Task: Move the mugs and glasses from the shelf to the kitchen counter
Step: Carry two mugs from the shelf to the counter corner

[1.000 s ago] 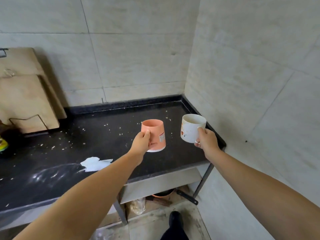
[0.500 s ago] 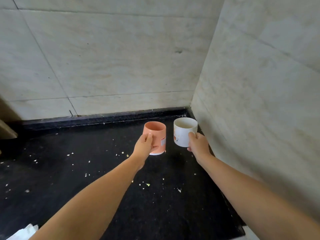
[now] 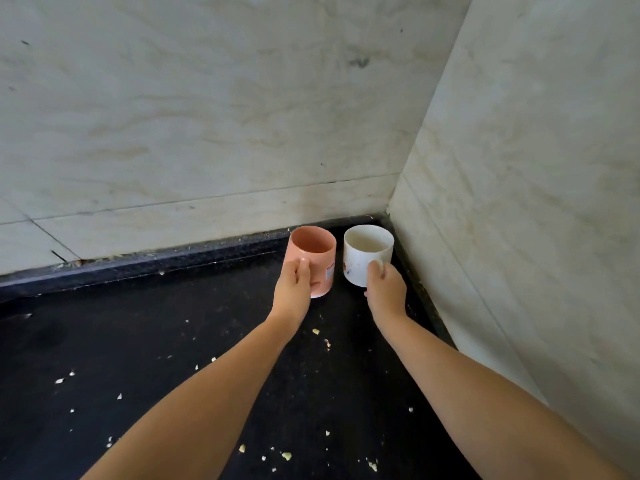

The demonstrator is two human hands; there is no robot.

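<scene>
At about one o'clock on the black speckled stone kitchen counter (image 3: 145,368), in the corner where the two pale marble-look tiled walls (image 3: 207,116) meet, two mugs stand upright side by side, close but with a narrow gap between them. The left hand (image 3: 292,289) is wrapped around the near side of the salmon-pink ceramic mug (image 3: 313,259), thumb laid up its wall, grasping it; the mug's base looks to be down on the counter, though contact cannot be told for certain. At three o'clock from it, the right hand (image 3: 385,289) grips the white ceramic mug (image 3: 363,258) with small coloured marks, fingers curled at its near right side. Pale crumbs (image 3: 285,455) lie scattered toward six o'clock between the forearms.
</scene>
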